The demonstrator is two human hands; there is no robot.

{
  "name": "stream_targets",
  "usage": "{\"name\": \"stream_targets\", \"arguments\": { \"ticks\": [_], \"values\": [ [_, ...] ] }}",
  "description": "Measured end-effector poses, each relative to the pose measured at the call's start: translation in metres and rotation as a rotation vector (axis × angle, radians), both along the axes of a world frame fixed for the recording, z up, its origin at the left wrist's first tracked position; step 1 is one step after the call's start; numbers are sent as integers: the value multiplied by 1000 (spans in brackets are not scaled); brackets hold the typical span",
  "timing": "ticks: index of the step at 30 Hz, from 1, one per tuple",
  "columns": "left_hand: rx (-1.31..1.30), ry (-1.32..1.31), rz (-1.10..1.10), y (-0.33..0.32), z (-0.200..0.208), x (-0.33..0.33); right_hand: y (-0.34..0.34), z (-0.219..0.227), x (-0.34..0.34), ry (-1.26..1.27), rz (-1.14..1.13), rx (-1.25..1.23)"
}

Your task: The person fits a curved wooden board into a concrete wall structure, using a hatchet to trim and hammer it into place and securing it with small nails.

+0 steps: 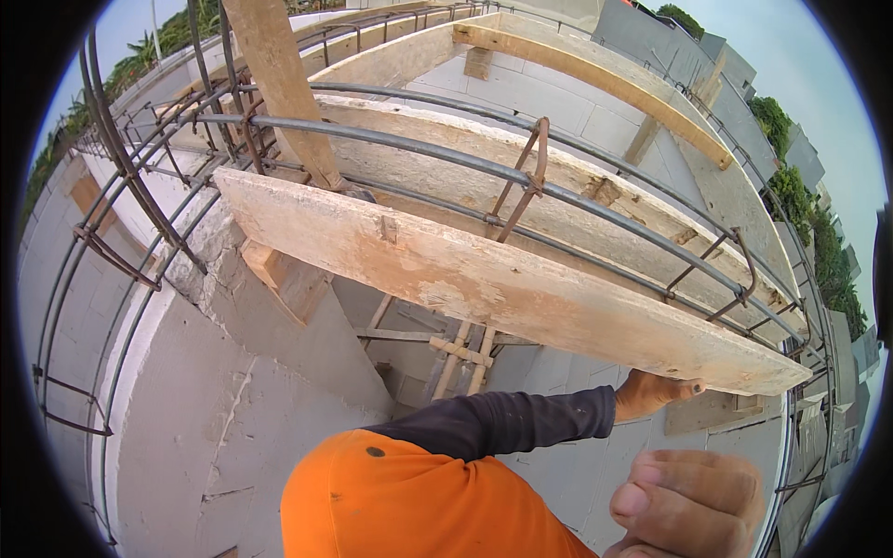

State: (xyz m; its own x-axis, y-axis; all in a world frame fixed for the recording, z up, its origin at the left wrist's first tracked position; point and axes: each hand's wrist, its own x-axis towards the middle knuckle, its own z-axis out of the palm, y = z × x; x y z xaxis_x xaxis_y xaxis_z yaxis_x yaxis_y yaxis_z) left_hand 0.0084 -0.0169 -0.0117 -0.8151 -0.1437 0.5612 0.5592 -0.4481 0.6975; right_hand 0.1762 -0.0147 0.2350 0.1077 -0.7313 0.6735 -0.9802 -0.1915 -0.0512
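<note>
A long weathered wooden board [484,279] stands on edge and slopes down to the right along the near side of the steel rebar cage [400,139]. Under its lower edge, near the right end, my left hand [648,393] grips it; the thumb shows and the other fingers are partly hidden. My left arm reaches across in an orange sleeve with a dark lower part. Close to the camera at the lower right, my right hand [693,502] is curled into a fist, apart from the board. Whatever it holds, if anything, is hidden.
Behind the cage runs a second rough board [446,139], with a wooden crosspiece [595,79] farther back. An upright timber [279,84] and vertical bars rise at the left. Below are a grey block wall [186,400] and tied poles [462,353]. Rooftops and trees lie beyond.
</note>
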Motion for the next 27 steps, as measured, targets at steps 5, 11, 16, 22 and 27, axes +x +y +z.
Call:
{"name": "stream_targets", "arguments": {
  "ticks": [5,11,16,22,27],
  "values": [
    [-99,172,222,-3,2,-4,-50,0,-2,132,227,-117],
    [155,62,-94,10,-7,-17,-116,50,-15,216,-245,-43],
    [75,18,61,12,-10,-26,-257,79,-5,-178,-156,44],
    [-50,-17,137,17,-11,-18,-323,79,-46,-489,37,348],
    [-1,24,123,3,-1,-11,-315,88,-18,-445,-45,117]
  ]
}}
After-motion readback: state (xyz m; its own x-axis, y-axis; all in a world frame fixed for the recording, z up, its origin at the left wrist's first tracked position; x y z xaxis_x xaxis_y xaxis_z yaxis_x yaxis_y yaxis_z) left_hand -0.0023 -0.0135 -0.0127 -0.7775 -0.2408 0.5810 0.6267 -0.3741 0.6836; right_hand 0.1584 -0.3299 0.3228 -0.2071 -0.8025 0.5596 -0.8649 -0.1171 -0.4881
